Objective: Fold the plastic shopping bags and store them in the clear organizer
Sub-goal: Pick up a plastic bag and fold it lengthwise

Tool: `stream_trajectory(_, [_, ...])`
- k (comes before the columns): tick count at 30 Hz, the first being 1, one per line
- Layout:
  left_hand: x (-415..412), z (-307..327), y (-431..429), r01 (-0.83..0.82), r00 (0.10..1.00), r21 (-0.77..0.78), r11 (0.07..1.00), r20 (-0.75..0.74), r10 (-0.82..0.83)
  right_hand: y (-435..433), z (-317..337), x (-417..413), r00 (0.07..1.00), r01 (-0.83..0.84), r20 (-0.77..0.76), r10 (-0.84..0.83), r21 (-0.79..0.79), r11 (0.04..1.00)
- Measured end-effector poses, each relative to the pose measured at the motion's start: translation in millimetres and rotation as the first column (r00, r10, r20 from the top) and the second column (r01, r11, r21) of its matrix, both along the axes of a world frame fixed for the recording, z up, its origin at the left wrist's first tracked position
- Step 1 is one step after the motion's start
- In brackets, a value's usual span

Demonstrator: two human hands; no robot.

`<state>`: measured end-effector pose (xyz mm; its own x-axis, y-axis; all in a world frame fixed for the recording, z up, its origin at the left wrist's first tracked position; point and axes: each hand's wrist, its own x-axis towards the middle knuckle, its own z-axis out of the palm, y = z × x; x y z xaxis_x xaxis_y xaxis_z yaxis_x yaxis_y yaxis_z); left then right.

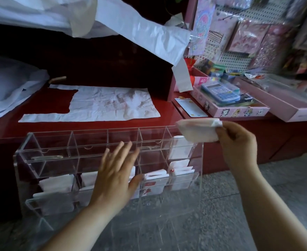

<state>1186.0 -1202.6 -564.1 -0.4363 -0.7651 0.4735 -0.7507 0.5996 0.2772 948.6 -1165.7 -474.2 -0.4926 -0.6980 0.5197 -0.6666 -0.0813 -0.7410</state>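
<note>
My right hand [236, 140] pinches a small folded white bag [196, 130] above the right end of the clear organizer [58, 153]. The organizer leans against the front of the red counter and has several compartments; the right and lower ones hold folded bags [180, 147]. My left hand [116, 174] hovers with fingers spread in front of the organizer's middle, blurred. A flattened white shopping bag [112, 104] lies on the red counter [167, 113] behind the organizer.
More white bags hang from above at the top [140, 31] and pile at the left [9, 87]. To the right stand pink boxes [239, 109] with a blue calculator [221, 92] and a pegboard of stickers [239, 38]. Grey floor lies below.
</note>
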Motion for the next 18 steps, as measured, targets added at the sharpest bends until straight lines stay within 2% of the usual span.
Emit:
stream_trajectory(2, [0.2,-2.5,-6.0,-0.063,0.997,-0.002,0.998,0.053,0.063,-16.3,14.6,-6.4,0.991,0.058,-0.117,-0.057,0.002,0.998])
stream_trajectory(4, [1.0,-6.0,-11.7,-0.114,0.99,0.022,0.993,0.083,0.112,-33.8,25.4,-7.8,0.973,0.072,-0.223,-0.054,0.076,0.995])
stream_trajectory(7, [0.2,-8.9,-16.2,-0.142,0.986,0.044,0.989,0.097,0.137,-57.0,34.5,-3.7,0.92,0.032,-0.379,0.1,0.328,0.944])
stream_trajectory(10, [-0.3,-14.9,-18.8,-0.16,0.983,-0.009,0.987,0.096,0.16,-73.7,34.7,1.9,0.839,0.04,-0.473,0.27,0.548,0.836])
stream_trajectory(12, [-0.2,-16.5,-20.5,-0.158,0.984,-0.051,0.986,0.08,0.162,-82.8,30.3,5.5,0.805,0.074,-0.491,0.332,0.639,0.766])
stream_trajectory(14, [0.0,-16.2,-21.0,-0.154,0.986,-0.071,0.985,0.053,0.158,-88.9,22.2,8.1,0.828,0.057,-0.434,0.354,0.694,0.718])
stream_trajectory(18, [0.2,-15.8,-21.9,-0.153,0.987,-0.1,0.983,0.022,0.156,-94.5,5.5,6.4,0.841,-0.003,-0.372,0.393,0.723,0.691])
